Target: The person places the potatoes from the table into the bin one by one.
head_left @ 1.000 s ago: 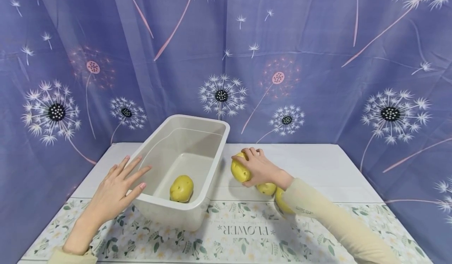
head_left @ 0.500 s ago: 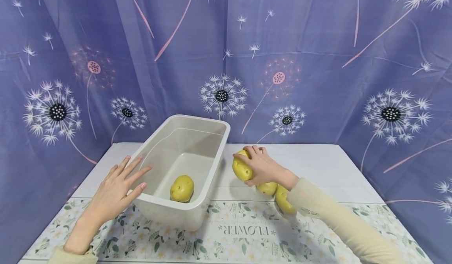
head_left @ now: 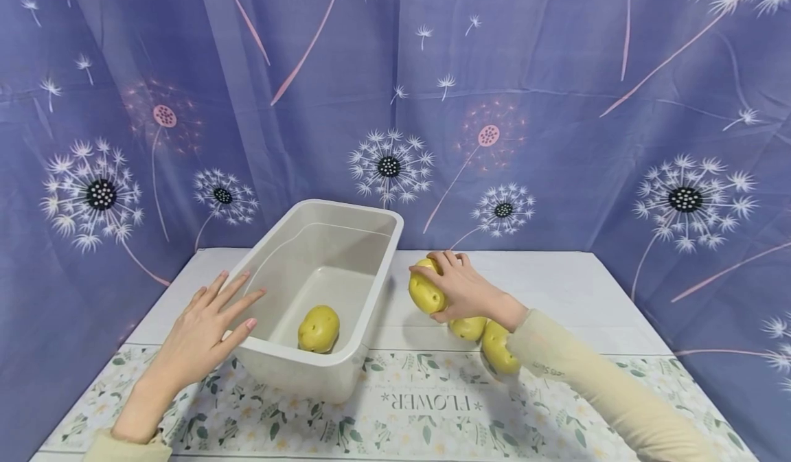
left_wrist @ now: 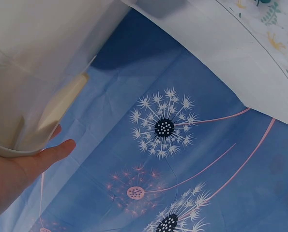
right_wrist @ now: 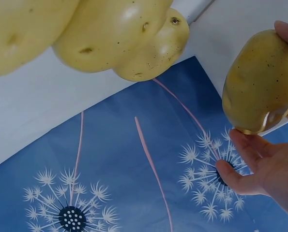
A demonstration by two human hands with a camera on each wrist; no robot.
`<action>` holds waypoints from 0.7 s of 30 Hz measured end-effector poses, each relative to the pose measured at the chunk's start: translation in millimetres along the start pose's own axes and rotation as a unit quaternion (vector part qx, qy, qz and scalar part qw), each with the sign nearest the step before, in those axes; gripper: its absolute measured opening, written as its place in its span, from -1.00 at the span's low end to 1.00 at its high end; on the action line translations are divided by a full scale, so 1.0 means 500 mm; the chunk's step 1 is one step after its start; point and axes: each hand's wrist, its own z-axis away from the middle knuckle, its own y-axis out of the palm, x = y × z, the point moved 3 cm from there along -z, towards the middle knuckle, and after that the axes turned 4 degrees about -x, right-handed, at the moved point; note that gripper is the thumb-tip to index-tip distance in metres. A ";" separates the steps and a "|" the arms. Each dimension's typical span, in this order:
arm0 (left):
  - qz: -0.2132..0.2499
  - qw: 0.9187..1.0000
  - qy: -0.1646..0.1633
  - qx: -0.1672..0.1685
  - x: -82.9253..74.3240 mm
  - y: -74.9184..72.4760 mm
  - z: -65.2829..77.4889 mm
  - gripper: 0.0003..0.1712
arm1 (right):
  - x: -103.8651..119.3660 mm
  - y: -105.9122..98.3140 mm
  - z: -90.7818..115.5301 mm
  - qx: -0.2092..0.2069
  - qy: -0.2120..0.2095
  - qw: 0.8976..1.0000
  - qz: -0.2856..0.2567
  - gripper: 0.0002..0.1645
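Note:
My right hand (head_left: 466,289) grips a yellow potato (head_left: 426,290) just above the white part of the table, to the right of the bin. In the right wrist view, the thumb and fingers hold that potato (right_wrist: 260,82) at its ends. Spread and straight, the fingers of my left hand (head_left: 196,335) lie at the near left rim of a pale grey plastic bin (head_left: 355,352). One potato (head_left: 318,329) sits inside the bin, near its front wall. Beneath my right wrist lie two more potatoes, one (head_left: 467,329) partly behind the hand and another (head_left: 500,349) beside the sleeve.
Three loose potatoes show in the right wrist view, the middle one (right_wrist: 105,38) overlapping its neighbours. A floral cloth strip (head_left: 426,434) runs along the table's front. Purple-blue dandelion curtains (head_left: 525,50) enclose the back and sides.
My right hand has drifted slightly to the right and up with the potato in its grip. More of the potato beside the sleeve shows. The left hand stays put.

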 end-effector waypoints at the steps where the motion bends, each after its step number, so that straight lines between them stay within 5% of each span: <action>1: 0.000 1.000 0.000 0.000 0.000 0.000 0.000 -0.50 | 0.000 -0.001 0.000 0.000 -0.001 1.000 0.002 0.00; 21: 0.002 1.000 0.002 -0.002 0.002 0.003 0.001 -0.49 | 0.004 -0.050 -0.015 -0.016 -0.015 1.000 0.014 0.01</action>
